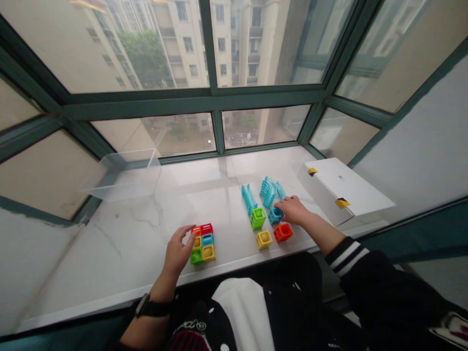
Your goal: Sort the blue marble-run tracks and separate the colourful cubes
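My left hand (180, 249) rests at the left side of a flat group of joined blocks, thumb and forefinger apart at its far left corner. In that group are a red block (206, 228), an orange block, a blue block (207, 240), yellow blocks (208, 252) and a green block (196, 256). My right hand (294, 210) reaches down to a loose blue block (275, 216), its fingers closed about the right side. Near it stand a green block (258, 219), a yellow block (263, 240) and an orange-red block (282, 233).
Behind the loose blocks lie light-blue track pieces, one straight (249, 199) and one curved (268, 191). A clear plastic bin (127, 187) stands at the left on the white marble sill (131, 263). At the right is a white box (345, 187); green-framed windows rise behind.
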`<state>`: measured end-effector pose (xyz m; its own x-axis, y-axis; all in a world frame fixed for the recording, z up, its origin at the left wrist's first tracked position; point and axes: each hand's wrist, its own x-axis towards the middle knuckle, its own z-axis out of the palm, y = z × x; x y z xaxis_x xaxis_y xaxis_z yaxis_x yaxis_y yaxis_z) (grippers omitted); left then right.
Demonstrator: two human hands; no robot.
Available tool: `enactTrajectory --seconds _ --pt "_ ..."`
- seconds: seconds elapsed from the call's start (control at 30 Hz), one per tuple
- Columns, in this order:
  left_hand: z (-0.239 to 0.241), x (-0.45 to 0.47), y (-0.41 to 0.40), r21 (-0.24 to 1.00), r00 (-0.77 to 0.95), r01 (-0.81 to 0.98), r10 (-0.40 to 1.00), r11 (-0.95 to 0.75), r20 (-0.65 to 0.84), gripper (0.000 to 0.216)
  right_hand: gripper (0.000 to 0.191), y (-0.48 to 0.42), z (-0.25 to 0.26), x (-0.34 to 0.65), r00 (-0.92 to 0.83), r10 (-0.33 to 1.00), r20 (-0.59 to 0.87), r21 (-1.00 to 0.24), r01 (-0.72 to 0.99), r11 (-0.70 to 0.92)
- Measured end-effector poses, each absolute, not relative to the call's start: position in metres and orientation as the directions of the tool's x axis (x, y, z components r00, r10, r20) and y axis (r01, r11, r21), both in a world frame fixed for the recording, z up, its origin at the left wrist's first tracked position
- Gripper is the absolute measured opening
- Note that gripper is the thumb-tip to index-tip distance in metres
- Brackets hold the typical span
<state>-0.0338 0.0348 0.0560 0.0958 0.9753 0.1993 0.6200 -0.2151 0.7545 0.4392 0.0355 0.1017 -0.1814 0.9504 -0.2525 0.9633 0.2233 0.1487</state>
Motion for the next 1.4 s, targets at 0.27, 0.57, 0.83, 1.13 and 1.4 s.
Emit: enactTrajectory --seconds 0.27,0.57,0.83,1.13,1.4 --pt "0.056 -0.033 0.034 0.767 0.098 0.608 0.978 -0.205 0.183 0.042 0.057 0.042 0.094 0.437 -0.239 0.930 -0.278 0.175 0.940 0.294" --pt "0.044 -0.035 0.035 0.781 0.110 0.596 0.983 -0.186 0.150 0.040 0.050 0.043 0.090 0.437 -0.284 0.923 -0.260 0.146 0.933 0.328" --pt "0.042 -0.035 0.034 0.807 0.100 0.570 0.988 -0.156 0.121 0.043 0.057 0.044 0.089 0.441 -0.311 0.916 -0.255 0.135 0.926 0.352" --pt "0.038 -0.038 0.034 0.818 0.098 0.556 0.989 -0.149 0.114 0.043 0.069 0.046 0.090 0.441 -0.296 0.918 -0.265 0.146 0.928 0.342" --pt "0.033 -0.042 0.034 0.787 0.097 0.598 0.988 -0.151 0.117 0.042 0.083 0.045 0.104 0.447 -0.246 0.914 -0.322 0.064 0.958 0.280"
